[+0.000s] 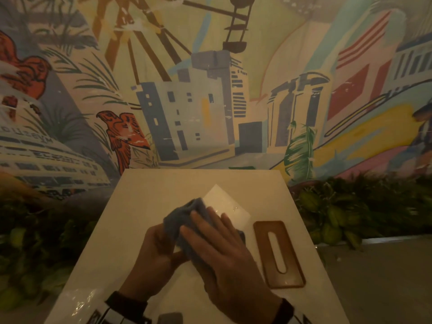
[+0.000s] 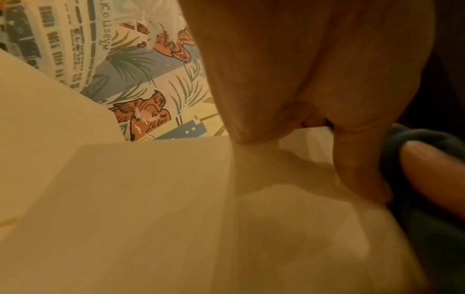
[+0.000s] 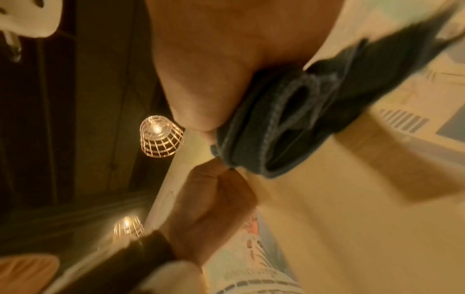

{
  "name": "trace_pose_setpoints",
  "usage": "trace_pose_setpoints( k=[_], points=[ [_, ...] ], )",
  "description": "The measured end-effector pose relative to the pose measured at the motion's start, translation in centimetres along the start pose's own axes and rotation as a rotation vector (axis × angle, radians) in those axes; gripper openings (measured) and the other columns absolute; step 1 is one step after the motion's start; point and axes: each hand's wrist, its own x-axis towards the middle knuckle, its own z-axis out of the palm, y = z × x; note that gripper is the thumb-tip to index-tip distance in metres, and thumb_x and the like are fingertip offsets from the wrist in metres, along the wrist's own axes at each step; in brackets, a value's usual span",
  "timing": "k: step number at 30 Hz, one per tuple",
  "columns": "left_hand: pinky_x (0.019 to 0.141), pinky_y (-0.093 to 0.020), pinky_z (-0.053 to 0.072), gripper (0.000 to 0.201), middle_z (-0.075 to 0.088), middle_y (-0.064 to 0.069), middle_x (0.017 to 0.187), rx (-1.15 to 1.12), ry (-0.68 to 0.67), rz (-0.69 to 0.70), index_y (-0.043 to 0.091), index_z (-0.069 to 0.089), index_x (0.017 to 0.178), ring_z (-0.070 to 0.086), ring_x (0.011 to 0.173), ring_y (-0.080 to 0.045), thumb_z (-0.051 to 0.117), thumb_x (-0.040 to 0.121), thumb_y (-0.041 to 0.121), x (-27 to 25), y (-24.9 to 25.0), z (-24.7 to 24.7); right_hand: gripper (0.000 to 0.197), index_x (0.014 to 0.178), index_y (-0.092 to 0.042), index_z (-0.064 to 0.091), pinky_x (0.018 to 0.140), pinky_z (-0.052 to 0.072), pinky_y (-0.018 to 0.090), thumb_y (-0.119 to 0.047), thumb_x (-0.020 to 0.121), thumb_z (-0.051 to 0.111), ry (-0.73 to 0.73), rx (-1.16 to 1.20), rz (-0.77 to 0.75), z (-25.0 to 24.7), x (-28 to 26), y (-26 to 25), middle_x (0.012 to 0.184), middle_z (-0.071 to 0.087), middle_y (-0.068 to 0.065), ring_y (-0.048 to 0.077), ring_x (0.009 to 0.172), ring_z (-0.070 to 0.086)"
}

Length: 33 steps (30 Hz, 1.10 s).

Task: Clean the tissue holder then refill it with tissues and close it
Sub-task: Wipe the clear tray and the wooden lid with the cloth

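Observation:
On the white table (image 1: 163,190) my right hand (image 1: 210,239) holds a bunched blue-grey cloth (image 1: 184,211) and presses it down on the brown tissue holder base (image 1: 179,256). Only a small part of the base shows between my hands. My left hand (image 1: 152,249) curls around the base from the left. The brown lid (image 1: 278,253) with its long slot lies flat to the right, apart from my hands. A white tissue pack (image 1: 225,203) lies just behind them. In the right wrist view the cloth (image 3: 276,129) is folded under my palm.
Crinkled clear plastic (image 1: 79,300) lies at the table's near left corner, and a small dark object (image 1: 169,318) sits at the near edge. Green foliage (image 1: 339,213) borders both sides. A painted mural wall (image 1: 210,101) stands right behind the table.

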Motion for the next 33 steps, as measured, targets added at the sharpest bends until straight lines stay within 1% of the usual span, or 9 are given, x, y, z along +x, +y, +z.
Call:
trace_pose_setpoints(
  k=[3, 6, 9, 13, 17, 20, 24, 28, 33],
  points=[
    [0.074, -0.036, 0.059, 0.052, 0.075, -0.013, 0.091, 0.021, -0.028, 0.011, 0.014, 0.076, 0.096, 0.071, 0.085, -0.027, 0.091, 0.047, 0.022, -0.2, 0.2, -0.3, 0.044, 0.147, -0.036, 0.027, 0.121, 0.016, 0.041, -0.036, 0.104, 0.034, 0.024, 0.079, -0.062, 0.1, -1.6, 2.4, 0.159, 0.02, -0.013, 0.017, 0.148, 0.02],
    [0.077, -0.051, 0.054, 0.05, 0.07, -0.023, 0.091, 0.079, -0.015, -0.001, 0.002, 0.071, 0.095, 0.065, 0.088, -0.038, 0.091, 0.055, 0.025, -0.5, 0.3, -0.3, 0.042, 0.142, -0.053, 0.027, 0.118, 0.02, 0.041, -0.044, 0.101, 0.034, 0.188, 0.284, 0.227, 0.1, -1.6, 4.7, 0.154, 0.027, -0.024, 0.008, 0.144, 0.026],
    [0.078, -0.056, 0.052, 0.052, 0.071, -0.022, 0.092, 0.111, -0.035, -0.014, 0.003, 0.072, 0.096, 0.064, 0.09, -0.043, 0.09, 0.055, 0.03, -0.5, 0.1, 0.3, 0.04, 0.136, -0.061, 0.03, 0.116, 0.027, 0.048, -0.055, 0.097, 0.032, 0.251, 0.309, 0.425, 0.0, 0.0, 5.1, 0.146, 0.038, -0.015, 0.005, 0.137, 0.036],
    [0.076, -0.048, 0.057, 0.053, 0.071, -0.023, 0.092, 0.054, -0.025, -0.023, 0.003, 0.072, 0.095, 0.067, 0.086, -0.038, 0.092, 0.053, 0.029, -0.4, 0.5, 0.3, 0.049, 0.147, -0.031, 0.032, 0.121, 0.01, 0.036, -0.042, 0.099, 0.037, 0.068, 0.147, 0.189, -0.5, 0.9, 1.6, 0.157, 0.023, -0.013, 0.009, 0.148, 0.013],
    [0.076, -0.041, 0.059, 0.06, 0.074, -0.015, 0.096, -0.002, 0.017, -0.04, 0.014, 0.077, 0.096, 0.07, 0.09, -0.029, 0.094, 0.044, 0.038, -0.4, 0.6, 0.0, 0.045, 0.147, -0.032, 0.03, 0.121, 0.01, 0.037, -0.035, 0.103, 0.037, 0.001, 0.11, -0.067, -0.2, -1.4, 2.0, 0.16, 0.022, -0.009, 0.018, 0.148, 0.016],
    [0.077, -0.057, 0.053, 0.058, 0.069, -0.027, 0.092, 0.051, 0.02, -0.047, 0.0, 0.07, 0.093, 0.065, 0.087, -0.04, 0.093, 0.049, 0.03, -0.7, 0.7, -0.1, 0.043, 0.144, -0.042, 0.033, 0.119, 0.016, 0.04, -0.041, 0.102, 0.036, 0.137, 0.265, 0.176, 0.2, -2.3, 3.9, 0.156, 0.029, -0.015, 0.011, 0.146, 0.023],
    [0.077, -0.057, 0.052, 0.046, 0.071, -0.023, 0.091, 0.14, 0.018, -0.044, 0.001, 0.071, 0.094, 0.065, 0.087, -0.041, 0.088, 0.055, 0.018, -0.7, 0.5, 0.2, 0.043, 0.136, -0.049, 0.031, 0.118, 0.025, 0.035, -0.048, 0.093, 0.035, 0.172, 0.331, 0.456, -0.5, 0.4, 3.9, 0.148, 0.032, -0.024, -0.004, 0.139, 0.028],
    [0.076, -0.044, 0.056, 0.046, 0.072, -0.023, 0.094, 0.072, -0.011, -0.016, 0.0, 0.071, 0.098, 0.068, 0.086, -0.031, 0.088, 0.057, 0.014, -0.5, 0.7, 0.4, 0.05, 0.147, -0.039, 0.023, 0.121, 0.007, 0.032, -0.049, 0.099, 0.028, 0.006, 0.132, 0.218, -0.9, 1.3, 1.3, 0.159, 0.015, -0.017, 0.007, 0.148, 0.007],
    [0.081, -0.054, 0.056, 0.054, 0.071, -0.021, 0.098, 0.038, 0.019, -0.024, 0.006, 0.073, 0.098, 0.066, 0.094, -0.039, 0.092, 0.051, 0.026, -0.7, 1.2, -0.1, 0.041, 0.145, -0.038, 0.033, 0.12, 0.015, 0.035, -0.039, 0.103, 0.033, 0.043, 0.225, 0.015, -0.1, -1.9, 2.6, 0.157, 0.027, -0.014, 0.014, 0.147, 0.021]
  ],
)
